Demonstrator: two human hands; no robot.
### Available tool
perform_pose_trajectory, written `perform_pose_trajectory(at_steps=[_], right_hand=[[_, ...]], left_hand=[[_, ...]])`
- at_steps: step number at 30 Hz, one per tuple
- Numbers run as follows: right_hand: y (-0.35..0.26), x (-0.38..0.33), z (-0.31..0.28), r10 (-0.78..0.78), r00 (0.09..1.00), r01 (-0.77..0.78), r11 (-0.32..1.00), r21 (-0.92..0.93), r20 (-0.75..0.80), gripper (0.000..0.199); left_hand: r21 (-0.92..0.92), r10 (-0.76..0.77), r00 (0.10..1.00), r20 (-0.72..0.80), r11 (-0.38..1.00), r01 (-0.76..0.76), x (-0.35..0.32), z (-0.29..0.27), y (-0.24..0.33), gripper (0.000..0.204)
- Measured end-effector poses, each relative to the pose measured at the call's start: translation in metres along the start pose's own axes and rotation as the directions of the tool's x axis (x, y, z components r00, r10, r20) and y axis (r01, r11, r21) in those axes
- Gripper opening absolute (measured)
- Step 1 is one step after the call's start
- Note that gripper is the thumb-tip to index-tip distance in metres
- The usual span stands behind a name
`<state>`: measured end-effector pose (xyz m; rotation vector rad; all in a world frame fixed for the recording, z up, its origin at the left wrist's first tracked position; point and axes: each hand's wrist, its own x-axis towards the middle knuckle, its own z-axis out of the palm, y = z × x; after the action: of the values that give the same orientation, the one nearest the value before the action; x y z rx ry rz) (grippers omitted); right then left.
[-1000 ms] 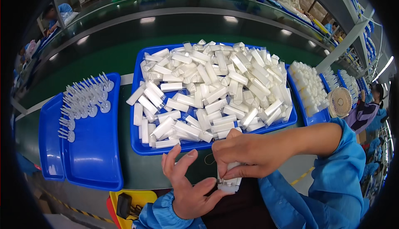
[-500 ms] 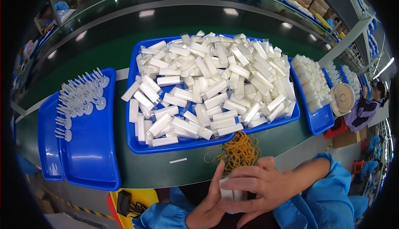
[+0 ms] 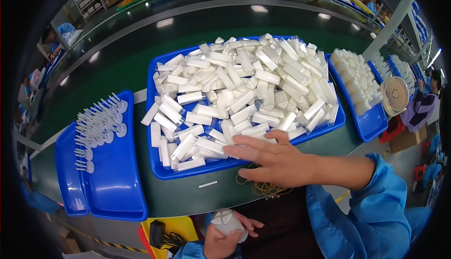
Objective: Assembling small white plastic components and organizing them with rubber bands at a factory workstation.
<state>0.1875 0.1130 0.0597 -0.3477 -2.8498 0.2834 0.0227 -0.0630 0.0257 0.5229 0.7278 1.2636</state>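
Observation:
Low in front of me, my left hand [image 3: 223,240] is wrapped round a bundle of white wedge-shaped pieces [image 3: 227,221], their pointed ends meeting in the middle. My right hand [image 3: 272,160] reaches over the front edge of a large blue tray [image 3: 162,170], fingers spread and with nothing visible in them. That tray is heaped with white three-sided pieces [image 3: 242,100], many in clear plastic sleeves. A tangle of yellow-brown rubber bands [image 3: 267,189] lies on the table just beneath my right hand, which partly hides it.
At left, a blue tray [image 3: 117,184] holding clear stemmed parts [image 3: 101,120] overlaps another blue tray [image 3: 70,188]. A small white strip [image 3: 208,184] lies on the table. At right are a tray of white parts [image 3: 354,80] and a round fan [image 3: 394,94]. Below stands a yellow bin [image 3: 185,228].
My right hand has left the white pieces and moved up over the tray's front edge, opening its fingers. My left hand has drawn lower and to the left with the bundle. The view has shifted slightly.

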Motion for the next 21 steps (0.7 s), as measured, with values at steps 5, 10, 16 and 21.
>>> perform_pose_trajectory(at_steps=[5,10,16,21], right_hand=[[-0.003,0.019,0.015,-0.173,0.983,0.179,0.976,-0.127,0.055,0.008],[0.0,0.024,0.027,-0.266,0.962,0.235,0.921,-0.309,-0.061,0.013],[-0.005,0.03,0.008,-0.196,0.976,0.174,0.962,-0.212,-0.09,0.017],[-0.013,0.03,-0.011,-0.178,0.973,0.17,0.983,-0.068,-0.148,0.017]], left_hand=[[-0.067,0.048,0.998,-0.041,0.996,-0.051,-0.005,-0.002,0.001,0.025],[0.054,0.172,0.978,-0.119,0.985,-0.167,0.007,-0.009,0.007,0.035],[0.23,0.291,0.905,-0.31,0.947,-0.226,0.035,0.003,0.022,0.034],[0.332,0.276,0.921,-0.275,0.926,-0.179,0.047,0.005,0.03,0.026]])
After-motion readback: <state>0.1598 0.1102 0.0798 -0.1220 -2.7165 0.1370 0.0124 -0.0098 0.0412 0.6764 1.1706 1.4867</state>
